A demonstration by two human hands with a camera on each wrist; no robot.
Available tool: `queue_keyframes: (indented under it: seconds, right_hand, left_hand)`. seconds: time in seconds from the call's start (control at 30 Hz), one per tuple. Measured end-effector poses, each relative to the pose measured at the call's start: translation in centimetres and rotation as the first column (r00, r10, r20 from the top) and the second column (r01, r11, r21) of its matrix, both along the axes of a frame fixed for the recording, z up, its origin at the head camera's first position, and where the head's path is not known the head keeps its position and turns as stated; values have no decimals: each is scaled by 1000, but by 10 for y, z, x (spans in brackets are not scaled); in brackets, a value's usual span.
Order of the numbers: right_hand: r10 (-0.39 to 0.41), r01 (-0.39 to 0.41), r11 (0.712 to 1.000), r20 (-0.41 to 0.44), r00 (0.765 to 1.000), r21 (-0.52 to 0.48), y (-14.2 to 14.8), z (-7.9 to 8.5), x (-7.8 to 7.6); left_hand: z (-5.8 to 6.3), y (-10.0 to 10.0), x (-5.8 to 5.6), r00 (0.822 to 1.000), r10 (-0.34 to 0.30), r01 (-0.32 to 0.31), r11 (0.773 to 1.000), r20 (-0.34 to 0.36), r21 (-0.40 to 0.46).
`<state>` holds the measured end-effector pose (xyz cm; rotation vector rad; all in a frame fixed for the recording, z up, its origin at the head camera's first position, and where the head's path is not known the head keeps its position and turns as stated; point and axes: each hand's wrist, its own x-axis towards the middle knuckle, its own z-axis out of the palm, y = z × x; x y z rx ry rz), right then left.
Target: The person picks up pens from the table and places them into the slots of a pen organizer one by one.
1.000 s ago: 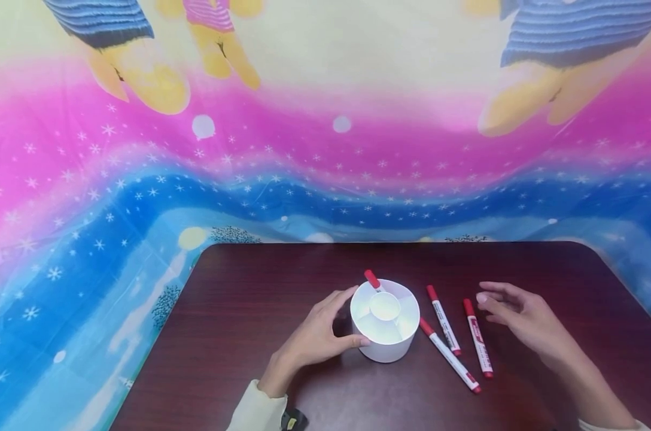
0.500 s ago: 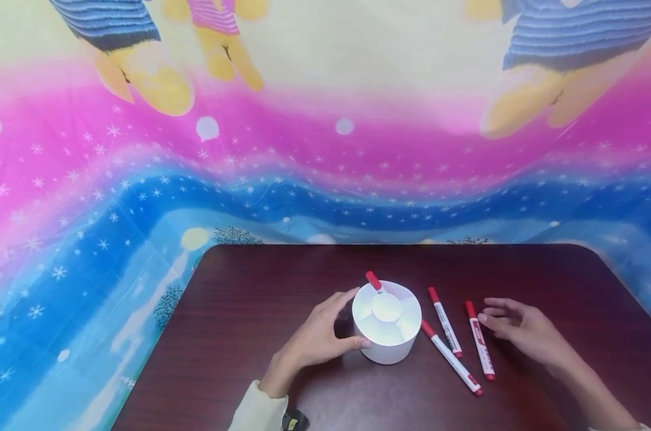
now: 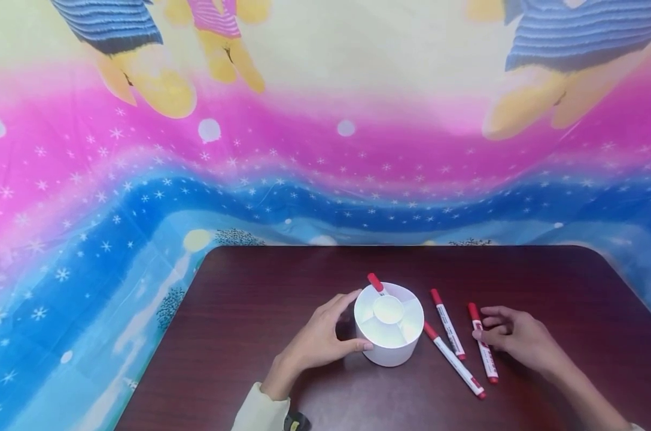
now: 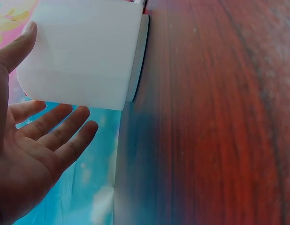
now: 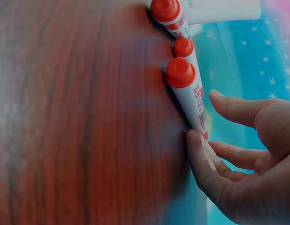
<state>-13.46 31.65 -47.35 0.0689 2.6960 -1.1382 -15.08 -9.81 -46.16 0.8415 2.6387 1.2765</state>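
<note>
Left hand [image 3: 321,335] at the white divided cup [image 3: 392,354], thumb and fingers well apart, thumb on the near side, a fingertip at the far rim, the other fingers fairly straight. Over on the right, the right hand [image 3: 522,340] is down around the rightmost marker [image 3: 488,362], thumb and fingers parted, no grip on it; whether the thumb touches it, I can't tell. That marker lies on the worktop [image 3: 239,311], the middle marker [image 3: 448,324] to its left, and the slanting marker [image 3: 456,361] has its red cap just beside the cup. One capped marker [image 3: 376,282] leans in the cup's back-left compartment.
</note>
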Motion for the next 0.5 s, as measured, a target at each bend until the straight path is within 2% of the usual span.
queue_keyframes:
  seconds: [0.2, 0.37, 0.5]
  right_hand:
    - [-15, 15, 999, 3, 1000, 40, -7, 1, -2]
    - [-21, 22, 999, 21, 1000, -40, -9, 1, -5]
    - [-19, 21, 995, 22, 1000, -94, -11, 8, -6]
  left_hand:
    - [-2, 0, -1, 1000, -2, 2, 1000, -7, 2]
    - [-2, 0, -1, 1000, -2, 2, 1000, -17, 0]
    - [-1, -1, -1, 1000, -1, 1, 1000, -23, -8]
